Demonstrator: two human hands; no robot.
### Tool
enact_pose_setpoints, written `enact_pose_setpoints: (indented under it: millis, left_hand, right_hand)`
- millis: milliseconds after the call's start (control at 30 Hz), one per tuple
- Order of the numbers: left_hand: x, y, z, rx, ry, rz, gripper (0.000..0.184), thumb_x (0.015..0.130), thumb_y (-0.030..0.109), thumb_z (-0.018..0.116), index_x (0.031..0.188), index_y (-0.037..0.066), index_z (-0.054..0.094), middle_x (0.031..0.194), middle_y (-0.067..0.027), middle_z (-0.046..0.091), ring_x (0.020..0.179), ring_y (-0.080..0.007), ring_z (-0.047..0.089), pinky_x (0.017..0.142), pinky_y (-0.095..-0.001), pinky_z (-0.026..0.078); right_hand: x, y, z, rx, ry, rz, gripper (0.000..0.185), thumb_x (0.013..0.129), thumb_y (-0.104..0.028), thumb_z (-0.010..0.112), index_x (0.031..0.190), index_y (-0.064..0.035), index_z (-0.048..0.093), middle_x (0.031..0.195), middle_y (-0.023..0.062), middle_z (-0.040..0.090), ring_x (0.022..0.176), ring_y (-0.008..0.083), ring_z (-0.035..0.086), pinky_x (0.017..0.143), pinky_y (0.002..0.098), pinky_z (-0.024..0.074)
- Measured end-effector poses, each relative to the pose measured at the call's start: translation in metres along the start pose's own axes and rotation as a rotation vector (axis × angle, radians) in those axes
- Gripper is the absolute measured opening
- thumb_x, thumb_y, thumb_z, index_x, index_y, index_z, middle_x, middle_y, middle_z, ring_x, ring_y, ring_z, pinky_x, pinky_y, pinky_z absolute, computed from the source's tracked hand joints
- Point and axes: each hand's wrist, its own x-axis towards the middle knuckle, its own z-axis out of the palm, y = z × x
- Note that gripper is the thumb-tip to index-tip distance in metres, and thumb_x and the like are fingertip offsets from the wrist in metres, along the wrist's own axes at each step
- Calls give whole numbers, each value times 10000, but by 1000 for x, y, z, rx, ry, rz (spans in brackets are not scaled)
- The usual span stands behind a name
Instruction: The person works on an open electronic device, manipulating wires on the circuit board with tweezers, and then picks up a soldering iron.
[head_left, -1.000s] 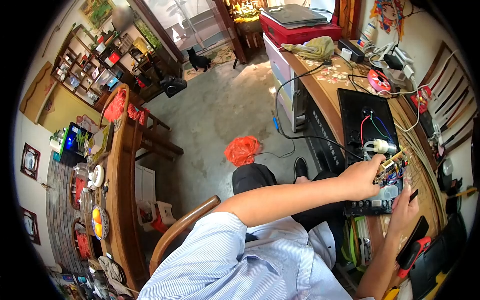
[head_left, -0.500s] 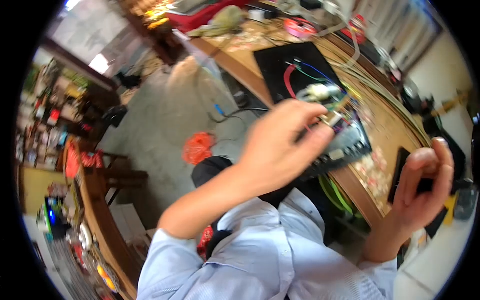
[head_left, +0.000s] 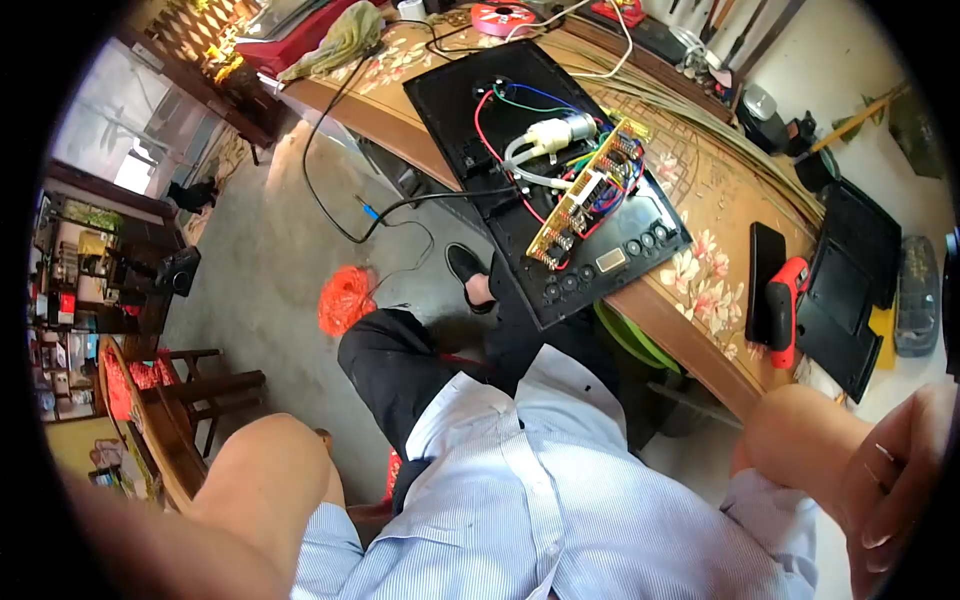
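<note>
My left hand (head_left: 120,530) is a blurred shape at the lower left edge, away from the table; its fingers cannot be made out. At the right edge my right hand (head_left: 905,485) has curled fingers, with a thin shiny bit beside them that is too small to name. In front of me a black appliance panel (head_left: 450,110) lies across the table corner. On it rest a yellow circuit board (head_left: 577,205) with coloured wires and a small pump motor (head_left: 552,135) with a clear tube. Nearest my right hand are a red-and-black tool (head_left: 787,310) and an open black case (head_left: 850,280).
A black phone-like slab (head_left: 767,270) lies by the tool, and a clear plastic box (head_left: 917,295) is farther right. A pink tape roll (head_left: 503,18) and a cloth (head_left: 340,40) sit at the back. A black cable (head_left: 400,198) hangs towards the floor near a red plastic bag (head_left: 345,300).
My left hand has left the circuit board and swung down to the lower left. My right hand has moved down to the right edge. The view has shifted, uncovering the board.
</note>
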Motion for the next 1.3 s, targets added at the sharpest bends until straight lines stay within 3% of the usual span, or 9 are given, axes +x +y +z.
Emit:
enact_pose_setpoints:
  millis: [267, 733, 1067, 1300]
  left_hand:
    - [-18, 6, -19, 177, 67, -12, 330, 956, 272, 520, 1122, -11, 560, 1019, -167, 643, 908, -236, 639, 812, -357, 520]
    - [-38, -29, -41, 494, 329, -233, 314, 958, 275, 510, 1076, -13, 553, 989, -166, 632, 887, -237, 630, 799, -361, 518]
    - [-34, -38, -55, 490, 352, -265, 307, 959, 278, 502, 1043, -14, 547, 968, -165, 624, 872, -238, 623, 789, -365, 517]
    - [-13, -40, -57, 484, 247, -246, 304, 960, 279, 497, 1021, -15, 544, 953, -164, 619, 861, -239, 619, 783, -367, 516]
  right_hand:
    - [-1, 9, -4, -14, 57, -9, 143, 816, 66, 415, 921, -12, 359, 736, 135, 514, 536, 211, 429, 530, 352, 405]
    - [-9, 30, -14, -20, 187, -88, 68, 856, 10, 401, 859, -35, 351, 724, 118, 490, 550, 197, 424, 533, 338, 396]
    - [-4, 22, -20, -71, 221, -56, 87, 884, -29, 390, 814, -52, 345, 716, 105, 473, 560, 188, 420, 536, 327, 389]
    - [-3, 22, -12, -36, 266, -65, 129, 904, -57, 383, 782, -64, 341, 711, 97, 461, 567, 181, 418, 538, 320, 385]
